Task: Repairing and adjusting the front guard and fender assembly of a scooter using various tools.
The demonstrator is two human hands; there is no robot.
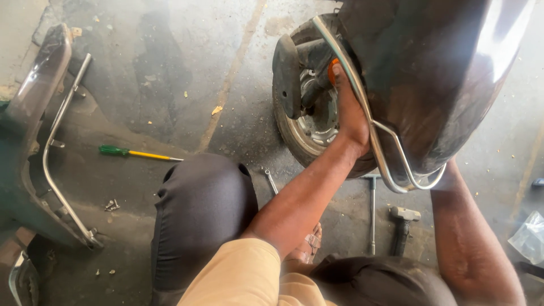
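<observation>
Left hand point(351, 116) is in beside the wheel point(309, 122), fingers reaching up to an orange part point(333, 67) near the hub, though whether they're clamped on it I cannot tell. Right hand point(447, 173) is tucked under the scooter body point(430, 73), behind the chrome guard point(391, 156), its fingers hidden. On the floor near the wheel lie a spanner point(271, 181), a T-wrench point(372, 212) and a hammer point(403, 224); a green screwdriver point(133, 152) lies well away.

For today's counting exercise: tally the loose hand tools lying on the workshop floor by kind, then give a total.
Screwdriver, green handle with yellow shaft: 1
Spanner, small, beside the knee: 1
T-handle wrench, long: 1
Hammer: 1
Total: 4
</observation>
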